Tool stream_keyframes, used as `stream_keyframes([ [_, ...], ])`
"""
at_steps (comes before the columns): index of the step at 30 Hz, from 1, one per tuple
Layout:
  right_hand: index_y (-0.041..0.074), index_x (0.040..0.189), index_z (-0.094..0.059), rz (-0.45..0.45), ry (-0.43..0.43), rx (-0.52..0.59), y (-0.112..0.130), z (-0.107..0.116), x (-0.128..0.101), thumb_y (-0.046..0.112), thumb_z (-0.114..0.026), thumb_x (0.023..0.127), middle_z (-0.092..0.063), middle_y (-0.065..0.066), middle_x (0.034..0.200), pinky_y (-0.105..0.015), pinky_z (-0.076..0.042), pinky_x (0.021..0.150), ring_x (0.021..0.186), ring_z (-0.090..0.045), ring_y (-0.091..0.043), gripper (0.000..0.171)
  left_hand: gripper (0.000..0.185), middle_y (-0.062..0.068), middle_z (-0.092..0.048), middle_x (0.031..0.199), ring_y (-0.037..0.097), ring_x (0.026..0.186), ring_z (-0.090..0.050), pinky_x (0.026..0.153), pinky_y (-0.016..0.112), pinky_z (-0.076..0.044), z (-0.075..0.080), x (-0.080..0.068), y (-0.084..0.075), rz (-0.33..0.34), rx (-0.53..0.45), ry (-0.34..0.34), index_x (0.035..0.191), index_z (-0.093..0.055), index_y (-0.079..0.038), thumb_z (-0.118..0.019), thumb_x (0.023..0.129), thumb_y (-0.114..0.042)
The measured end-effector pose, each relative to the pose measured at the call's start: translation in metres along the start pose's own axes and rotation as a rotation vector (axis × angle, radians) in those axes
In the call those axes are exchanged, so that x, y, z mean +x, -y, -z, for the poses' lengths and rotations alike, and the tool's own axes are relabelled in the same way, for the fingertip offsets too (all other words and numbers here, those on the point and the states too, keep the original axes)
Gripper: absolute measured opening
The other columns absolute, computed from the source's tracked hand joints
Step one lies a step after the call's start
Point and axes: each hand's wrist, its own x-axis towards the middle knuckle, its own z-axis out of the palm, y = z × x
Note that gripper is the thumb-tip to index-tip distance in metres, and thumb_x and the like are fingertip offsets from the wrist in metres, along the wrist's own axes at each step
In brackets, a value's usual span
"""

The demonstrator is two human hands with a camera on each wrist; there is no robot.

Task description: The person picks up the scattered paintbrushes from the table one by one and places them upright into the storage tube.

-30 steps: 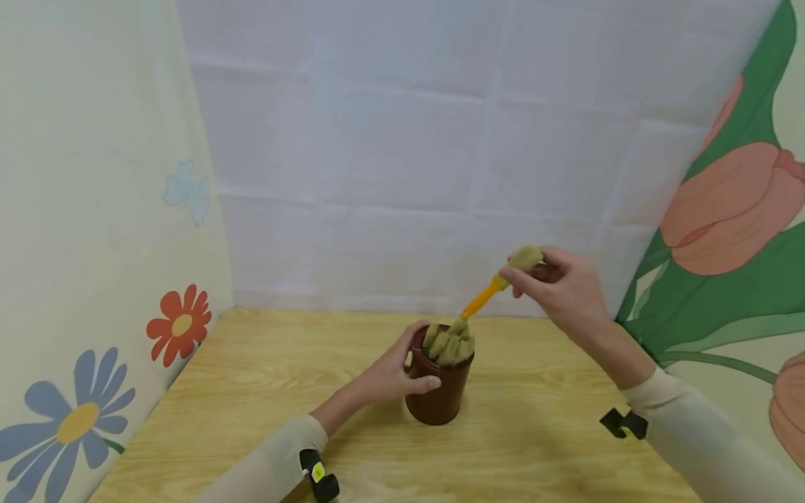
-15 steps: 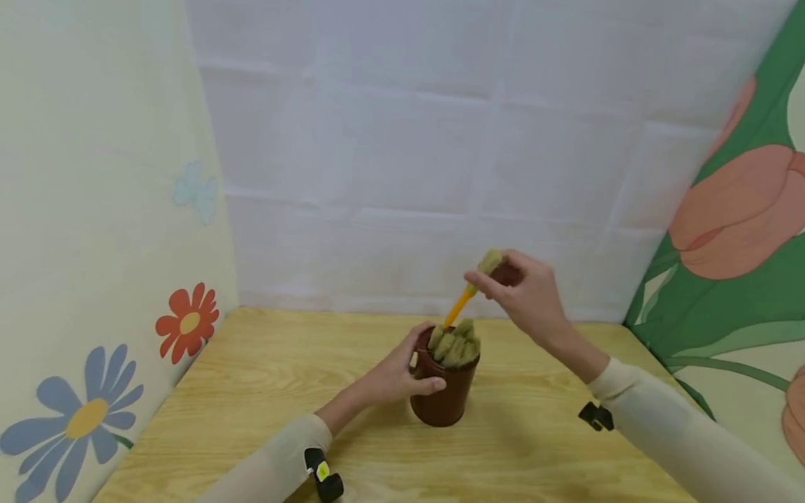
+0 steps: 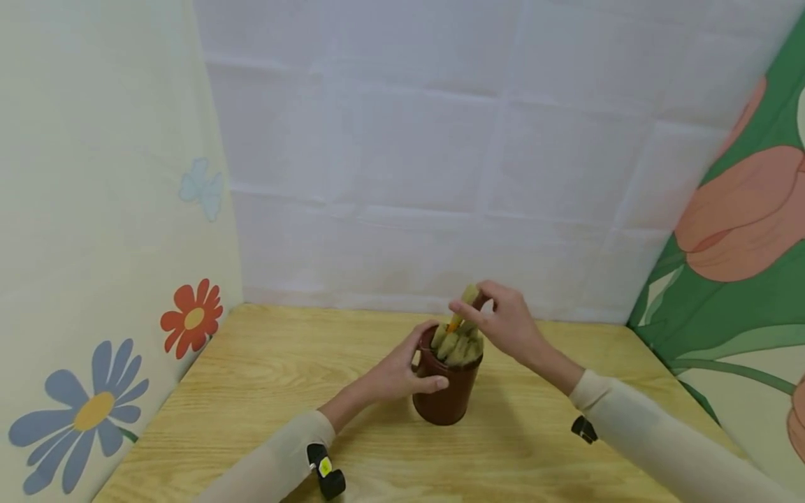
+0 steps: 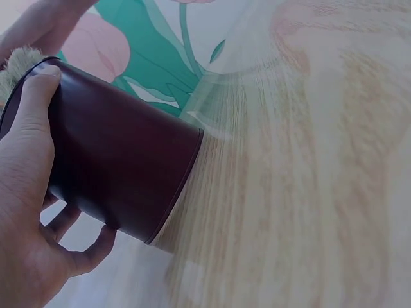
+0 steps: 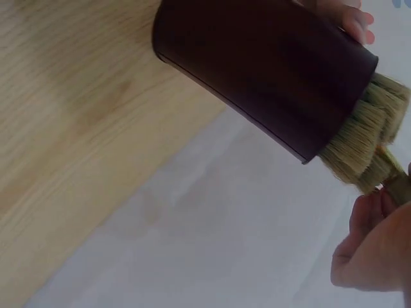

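Observation:
A dark brown cylindrical cup (image 3: 445, 397) stands on the table, packed with several brushes (image 3: 459, 349) whose tan bristles point up past the rim. My left hand (image 3: 397, 374) grips its left side, thumb along the front; in the left wrist view the fingers curl round the cup (image 4: 122, 151). Above the mouth, my right hand (image 3: 508, 323) pinches one more brush (image 3: 470, 295) by its bristle end. That brush's orange-yellow handle points down among the others, its lower part hidden. The right wrist view shows the pinching fingers close to the bristles (image 5: 359, 141) at the rim.
The cup is on a wood-grain table (image 3: 302, 349). Behind it hangs a creased white backdrop (image 3: 377, 175). Flower-printed panels stand at the left (image 3: 107, 209) and right (image 3: 729, 293). Each sleeve carries a black strapped device, such as the left device (image 3: 325, 471).
My right hand has moved left and down, lowering the brush handle-first into the cup so that most of its handle is now hidden. The left hand keeps its grip on the cup.

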Motion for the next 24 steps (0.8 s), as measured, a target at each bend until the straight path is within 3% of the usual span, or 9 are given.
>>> stream_keyframes([
  [7,0.020,0.091,-0.070,-0.001,0.081,0.035,-0.006,-0.004,-0.005,0.036,-0.065,0.102,-0.064,0.008,0.089,-0.041,-0.049,0.072,0.080,-0.059,-0.014,0.021,0.098,0.001,-0.036,0.151,0.017,0.133,-0.043,0.094,0.035,-0.051,0.000,-0.001,-0.001,0.031,0.002,-0.011,0.163,-0.011,-0.034,-0.078,0.091,-0.042],
  [13,0.021,0.112,-0.072,0.035,0.007,0.082,-0.009,0.000,-0.007,0.030,-0.066,0.102,-0.067,0.009,0.099,-0.042,-0.047,0.080,0.089,-0.061,-0.012,0.014,0.099,0.000,-0.036,0.151,0.017,0.134,-0.043,0.096,0.037,-0.049,0.000,-0.001,0.000,0.041,0.013,-0.015,0.164,-0.010,-0.031,-0.077,0.091,-0.044],
  [17,0.022,0.109,-0.073,0.103,-0.040,0.086,-0.014,-0.001,-0.007,0.025,-0.070,0.100,-0.067,0.012,0.099,-0.040,-0.047,0.079,0.087,-0.063,-0.011,0.010,0.098,-0.001,-0.037,0.150,0.016,0.133,-0.043,0.096,0.037,-0.049,0.000,-0.002,0.000,0.048,0.018,-0.016,0.162,-0.010,-0.037,-0.077,0.091,-0.046],
  [24,0.026,0.101,-0.073,0.105,-0.010,0.073,-0.020,-0.011,-0.012,0.023,-0.075,0.097,-0.067,0.015,0.096,-0.041,-0.047,0.079,0.088,-0.062,-0.008,0.006,0.103,0.000,-0.035,0.151,0.017,0.134,-0.042,0.096,0.038,-0.049,0.000,-0.001,-0.001,0.051,0.045,-0.010,0.165,-0.007,-0.024,-0.076,0.091,-0.047],
])
